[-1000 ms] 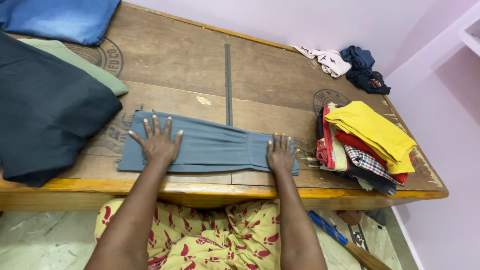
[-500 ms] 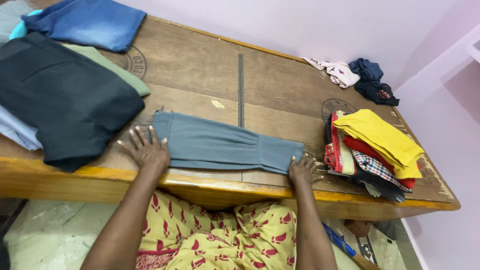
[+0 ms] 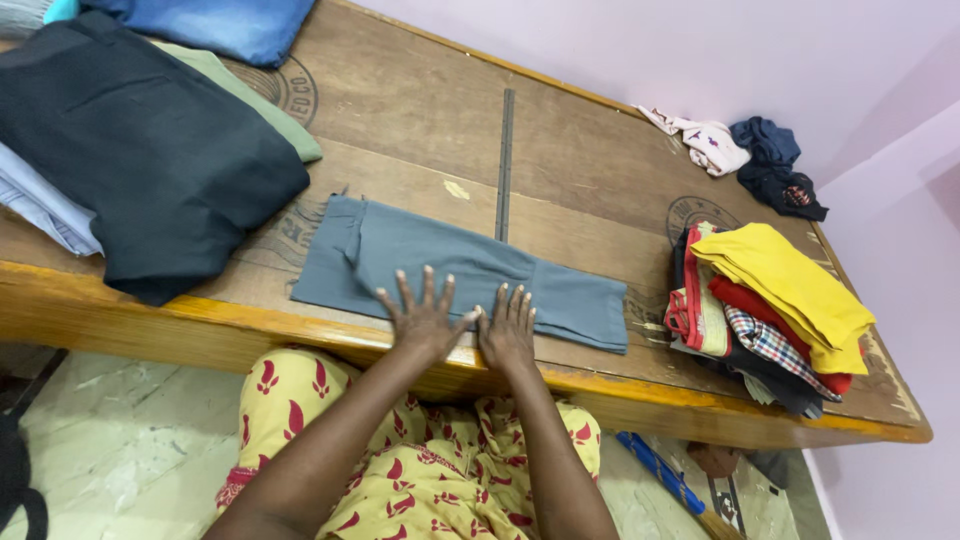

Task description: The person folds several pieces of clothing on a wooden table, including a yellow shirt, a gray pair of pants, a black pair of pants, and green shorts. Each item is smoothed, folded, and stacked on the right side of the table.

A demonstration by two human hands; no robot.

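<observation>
Both hands, left hand (image 3: 425, 320) and right hand (image 3: 508, 330), lie flat with open grip, smoothing the folded grey-blue trousers (image 3: 460, 272). Folded clothes pile (image 3: 770, 300) sits at 3 o'clock. Next, a fold needs pinching an end.

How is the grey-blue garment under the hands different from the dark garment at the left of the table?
The grey-blue garment is folded into a long narrow strip along the near edge; the dark garment is a broad, nearly black shape. The grey-blue garment lies directly on the wooden table, with the left hand and right hand pressed flat on it; the dark garment rests on other clothes, untouched. Both lie flat.
</observation>
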